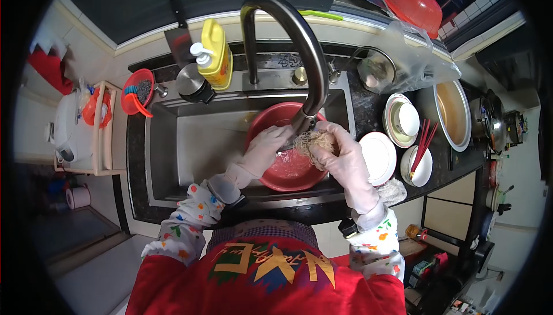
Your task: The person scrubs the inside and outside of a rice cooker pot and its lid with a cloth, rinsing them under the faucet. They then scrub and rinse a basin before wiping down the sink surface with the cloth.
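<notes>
Both hands wear pale, translucent gloves over the red plastic basin [288, 187] in the sink. My right hand [347, 162] is closed around a tan, stringy loofah scrubber [314, 147], just right of the faucet's spout. On the left side of the basin, my left hand [266, 151] has its fingers bent and together, close to the scrubber. A small greyish edge shows under those fingers, but what it belongs to is hidden. The curved metal faucet [314, 56] reaches down between the hands. Water lies in the basin below.
White plates [378, 156], stacked bowls [408, 120] and a bowl with red chopsticks [419, 171] stand right of the sink [193, 154], near a large metal pot [452, 113]. Behind it are a yellow detergent bottle [216, 56] and a cleaver [180, 44].
</notes>
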### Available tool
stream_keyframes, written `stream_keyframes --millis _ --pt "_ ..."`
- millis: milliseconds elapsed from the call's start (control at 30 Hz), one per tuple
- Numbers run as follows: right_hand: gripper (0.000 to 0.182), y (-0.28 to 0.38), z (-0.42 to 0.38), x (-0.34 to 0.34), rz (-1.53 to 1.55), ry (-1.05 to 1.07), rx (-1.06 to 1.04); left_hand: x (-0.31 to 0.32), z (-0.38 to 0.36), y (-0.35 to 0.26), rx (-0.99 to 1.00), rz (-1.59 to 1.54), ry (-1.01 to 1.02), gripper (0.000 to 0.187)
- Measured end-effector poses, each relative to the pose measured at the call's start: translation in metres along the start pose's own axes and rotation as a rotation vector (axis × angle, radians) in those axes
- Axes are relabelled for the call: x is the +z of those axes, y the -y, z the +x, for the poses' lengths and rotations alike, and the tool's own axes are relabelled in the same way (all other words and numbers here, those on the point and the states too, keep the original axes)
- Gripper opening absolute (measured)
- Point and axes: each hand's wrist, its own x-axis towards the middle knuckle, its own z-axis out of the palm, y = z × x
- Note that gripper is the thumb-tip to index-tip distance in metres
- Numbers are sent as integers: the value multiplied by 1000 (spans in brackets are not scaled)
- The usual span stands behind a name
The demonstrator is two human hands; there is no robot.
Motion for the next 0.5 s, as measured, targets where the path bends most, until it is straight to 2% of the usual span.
stream_keyframes --millis 67,100,200,267,333,367,400,467,500 --pt "38 6 0 3 -45 -21 -53 1 -6 -9 98 -12 -9 58" --pt "31 -1 4 3 -122 -29 -155 3 -11 -5 157 72 97 57" --pt "27 -13 14 -3 -244 -69 -273 4 -21 -19 142 126 164 59" --pt "21 -33 20 -11 -322 -23 -324 5 -26 -24 200 148 125 61" --pt "15 -48 19 -11 -151 181 11 9 -35 -22 274 163 63 52" --pt "11 -71 22 -10 -159 270 -204 9 -41 -18 330 220 82 50" --pt "14 -88 17 -6 -267 271 -271 7 -47 -16 322 222 76 50" --pt "26 -108 3 4 -557 214 -433 3 -53 -12 -9 266 219 69" --pt "26 -109 4 3 -558 213 -432 4 -52 -11 -7 266 219 69"
